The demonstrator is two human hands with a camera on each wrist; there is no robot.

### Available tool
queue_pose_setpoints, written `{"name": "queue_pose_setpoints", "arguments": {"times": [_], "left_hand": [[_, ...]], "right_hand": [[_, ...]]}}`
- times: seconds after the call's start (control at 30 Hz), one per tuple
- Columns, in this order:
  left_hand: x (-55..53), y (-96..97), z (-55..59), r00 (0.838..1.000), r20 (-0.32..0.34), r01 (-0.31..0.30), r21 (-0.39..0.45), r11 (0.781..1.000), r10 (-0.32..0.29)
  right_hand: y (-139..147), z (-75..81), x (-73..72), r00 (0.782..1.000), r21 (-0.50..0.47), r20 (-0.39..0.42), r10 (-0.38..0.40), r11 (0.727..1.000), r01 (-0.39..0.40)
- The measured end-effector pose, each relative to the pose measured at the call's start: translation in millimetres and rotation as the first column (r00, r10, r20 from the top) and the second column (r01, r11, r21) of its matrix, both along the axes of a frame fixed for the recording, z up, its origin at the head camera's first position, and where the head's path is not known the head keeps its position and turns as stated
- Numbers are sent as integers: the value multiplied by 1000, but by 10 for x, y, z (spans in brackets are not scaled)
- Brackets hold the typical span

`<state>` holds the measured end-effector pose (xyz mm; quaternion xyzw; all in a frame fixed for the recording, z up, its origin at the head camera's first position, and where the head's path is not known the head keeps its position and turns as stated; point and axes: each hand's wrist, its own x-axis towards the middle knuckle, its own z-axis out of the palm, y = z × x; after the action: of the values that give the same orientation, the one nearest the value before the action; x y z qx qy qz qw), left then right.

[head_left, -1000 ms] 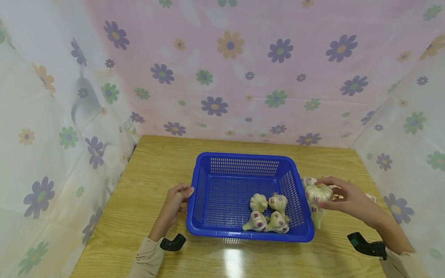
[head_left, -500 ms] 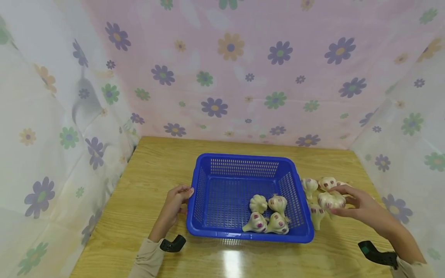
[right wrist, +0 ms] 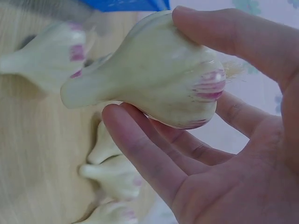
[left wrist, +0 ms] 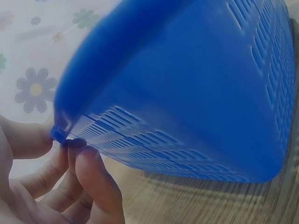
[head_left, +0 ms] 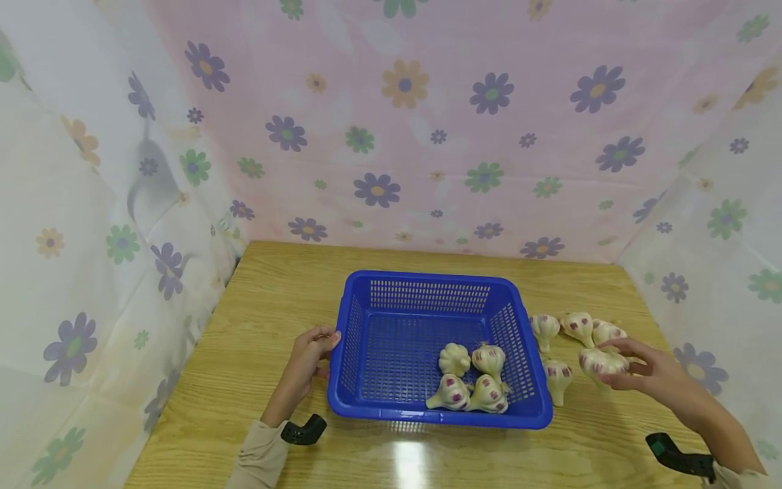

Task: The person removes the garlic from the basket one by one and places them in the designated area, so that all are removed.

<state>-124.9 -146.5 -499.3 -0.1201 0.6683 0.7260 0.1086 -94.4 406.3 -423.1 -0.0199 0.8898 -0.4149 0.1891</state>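
Note:
My left hand [head_left: 308, 356] pinches the left rim of a blue plastic basket [head_left: 421, 412], thumb on top and fingers curled beneath, as the left wrist view shows. Several garlic bulbs, such as one with purple marks [head_left: 489, 394], lie in the basket's front right corner. To the right of the basket, my right hand [head_left: 660, 373] holds another garlic bulb [right wrist: 163, 70] between thumb and fingers. In the right wrist view this bulb appears raised off the table, its stem pointing left. The left hand's fingertips [left wrist: 96, 163] are partly under the rim.
More garlic bulbs lie on the wooden table [head_left: 275, 285] right of the basket, including one by its wall [head_left: 557, 380] and one farther back [head_left: 577, 327]. Flower-patterned cloth [head_left: 427, 156] encloses the table at the back and sides.
My right hand has moved right, away from the basket's right rim, carrying the garlic bulb with it. More of the loose bulbs now show. The left hand and basket stay put.

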Motion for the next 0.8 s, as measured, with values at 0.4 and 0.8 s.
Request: {"name": "queue_pose_setpoints", "arguments": {"times": [0.4,0.8], "left_hand": [[0,-8,-2,1000,-1,-1,-14,1000,1],[5,-8,-1,1000,-1,-1,-15,1000,1]], "right_hand": [[245,-446,4,990,-177,127,-59,981,81],[248,-735,-35,976,-109,170,-138,981,158]]}}
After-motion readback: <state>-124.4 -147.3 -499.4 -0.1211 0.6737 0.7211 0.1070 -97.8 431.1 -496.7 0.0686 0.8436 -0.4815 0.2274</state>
